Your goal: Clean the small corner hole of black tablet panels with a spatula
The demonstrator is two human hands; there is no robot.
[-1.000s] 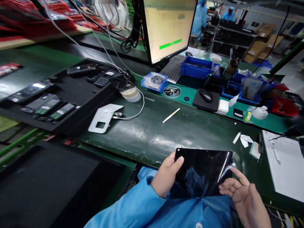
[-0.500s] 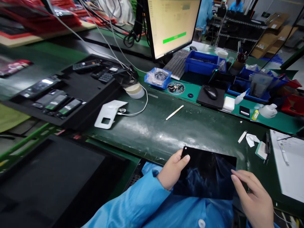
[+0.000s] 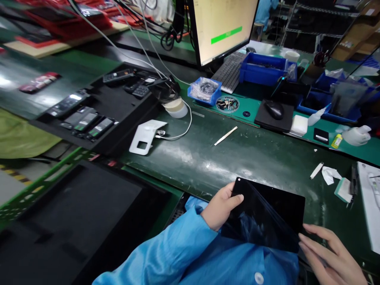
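A flat black glossy panel (image 3: 285, 202) is tilted above my lap at the table's front edge. My left hand (image 3: 221, 206) grips its left side, thumb on the front face near a small white dot in the corner. At the lower right corner is my right hand (image 3: 329, 249), fingertips closed on what looks like a thin clear film (image 3: 255, 225). A diagonal fold in this film runs from the panel's top edge to those fingertips. Upper right of the fold, the surface looks plain black; lower left it shows bluish, wrinkled reflections.
On the green table (image 3: 190, 158) lie a white stick (image 3: 225, 135), a white bracket (image 3: 145, 138) with a cable, and crumpled tissue (image 3: 331, 174). A black foam tray (image 3: 118, 103) holds devices at left. Behind stand a monitor (image 3: 222, 23), blue bins (image 3: 263, 69) and a mouse (image 3: 274, 109).
My right hand has moved down and right along the panel's edge. The diagonal fold now shows across the film. The whole view has shifted slightly, with the table objects appearing further right.
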